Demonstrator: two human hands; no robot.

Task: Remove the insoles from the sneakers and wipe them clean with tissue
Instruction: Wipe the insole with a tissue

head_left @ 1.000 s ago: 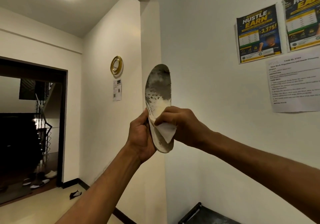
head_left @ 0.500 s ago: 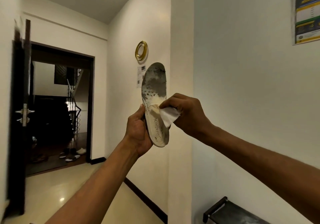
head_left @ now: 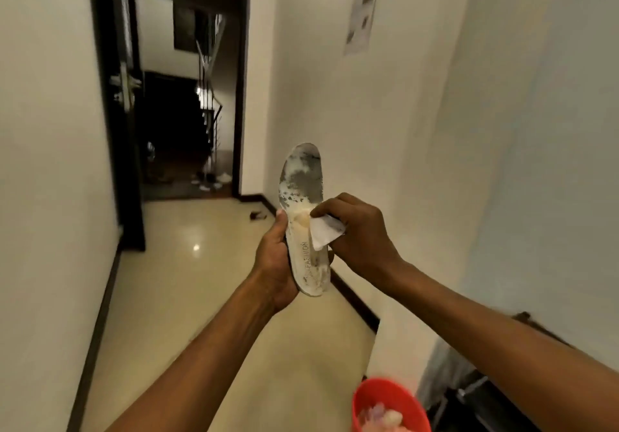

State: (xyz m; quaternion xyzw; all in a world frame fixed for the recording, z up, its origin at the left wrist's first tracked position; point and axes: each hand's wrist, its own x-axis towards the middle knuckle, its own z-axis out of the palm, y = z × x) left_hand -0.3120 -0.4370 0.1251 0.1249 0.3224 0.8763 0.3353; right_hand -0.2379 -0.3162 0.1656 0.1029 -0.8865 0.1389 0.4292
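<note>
Insole [head_left: 303,197] held upright in mid-air, toe end up. Its heel end sits in the left hand [head_left: 273,264], fingers wrapped round the back and thumb hooked over the left edge. The right hand [head_left: 358,234] pinches a folded white tissue [head_left: 323,232] betw. fingertips and thumb and presses it to the insole's right edge, abt mid-length. Top face is grey-blotched over the forefoot, off-white and yellowed lower down (the printed word "FASHION" runs along the heel half).

The insole touches nothing but the hands and tissue, w/ open air all round its toe end. The right-hand wall [head_left: 502,130] is near but apart. Both forearms reach in from the bottom of frame, free space betw. them. Below the right forearm sits a red bin [head_left: 390,398] w/ pale crumpled bits inside, cut by the lower edge. Beside it at the wall's foot is a dark rack [head_left: 469,395], blurred.

Glossy cream floor [head_left: 207,264] runs down a narrow corridor w/ dark skirting [head_left: 355,301] along both sides and a bright glint on the tiles. At the far end, an open dark door [head_left: 124,97] stands on the left, beside a doorway to a dim space w/ a stair railing [head_left: 209,97] and scattered footwear [head_left: 214,180]. A small dark item [head_left: 256,214] lies on the floor near that doorway; can't tell what. A paper notice [head_left: 360,20] hangs high on the wall.
</note>
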